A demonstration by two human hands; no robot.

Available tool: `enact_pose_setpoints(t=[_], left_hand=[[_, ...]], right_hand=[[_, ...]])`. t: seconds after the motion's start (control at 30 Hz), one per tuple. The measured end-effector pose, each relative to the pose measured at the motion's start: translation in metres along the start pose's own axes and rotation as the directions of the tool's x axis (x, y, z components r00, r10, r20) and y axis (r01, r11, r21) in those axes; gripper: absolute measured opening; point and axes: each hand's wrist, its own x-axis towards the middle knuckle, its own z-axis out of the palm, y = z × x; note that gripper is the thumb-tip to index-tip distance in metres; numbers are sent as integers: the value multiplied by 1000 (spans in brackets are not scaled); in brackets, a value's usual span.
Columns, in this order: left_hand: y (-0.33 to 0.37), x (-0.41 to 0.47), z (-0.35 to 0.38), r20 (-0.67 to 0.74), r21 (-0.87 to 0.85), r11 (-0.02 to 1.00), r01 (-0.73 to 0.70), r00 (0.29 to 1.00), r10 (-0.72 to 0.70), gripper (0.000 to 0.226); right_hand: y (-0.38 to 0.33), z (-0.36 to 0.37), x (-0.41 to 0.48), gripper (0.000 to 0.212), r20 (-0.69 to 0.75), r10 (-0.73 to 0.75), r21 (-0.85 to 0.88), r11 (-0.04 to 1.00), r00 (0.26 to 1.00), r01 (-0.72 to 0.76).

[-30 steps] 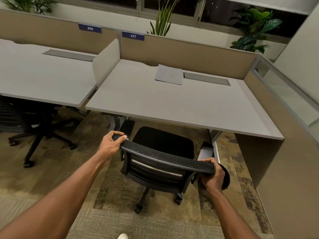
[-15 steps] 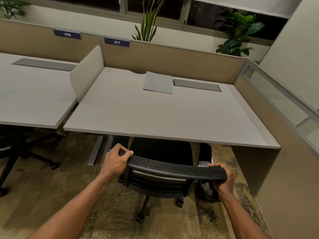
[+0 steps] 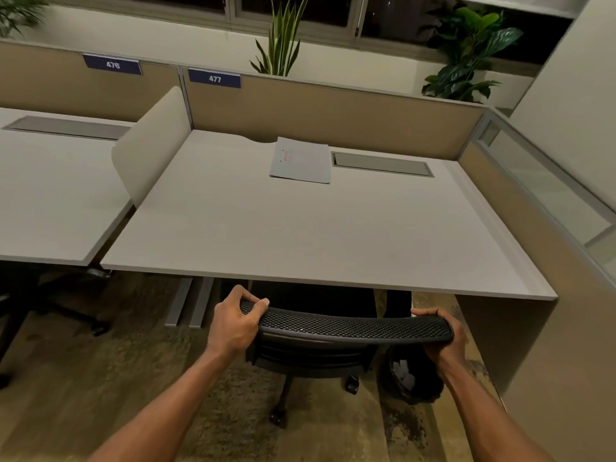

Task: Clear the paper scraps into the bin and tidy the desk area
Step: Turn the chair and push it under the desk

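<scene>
Your left hand | clamped on chair back left end | your right hand | clamped on right end | seat under bench front edge | paper near rear edge | bin on floor.

looks like an open-plan office: numbered desk tags, beige partitions, mesh swivel chair.

A dark blue label on the tan partition behind the left desk reads "476" in white digits. A second dark blue label on the partition panel behind the right desk reads "477". The sheet of paper on that desk bears faint marks, too small to read
</scene>
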Motion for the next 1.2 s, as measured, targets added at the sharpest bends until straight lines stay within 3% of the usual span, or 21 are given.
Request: enact_pose_setpoints(t=[0.27, 0.43, 0.57, 0.87, 1.2], left_hand=[[6, 20, 25, -69, 7, 1000, 28, 997, -28, 17], [18, 30, 38, -97, 23, 1000, 21, 995, -19, 16], [22, 41, 42, -98, 38, 999, 31, 995, -27, 20], [29, 60, 53, -96, 25, 999, 37, 995, -35, 19], [30, 76, 57, -96, 50, 998, 24, 995, -19, 19]], right_hand=[[23, -12, 55, 21, 93, -24, 8, 1000, 995, 23], [23, -16, 72, 30, 155, -131, -83, 986, 979, 145], [18, -14, 86, 30, 120, -66, -87, 993, 991, 76], [17, -12, 105, 45, 123, -200, -213, 951, 972, 223], [20, -11, 116, 48, 152, -184, -239, 947, 971, 217]])
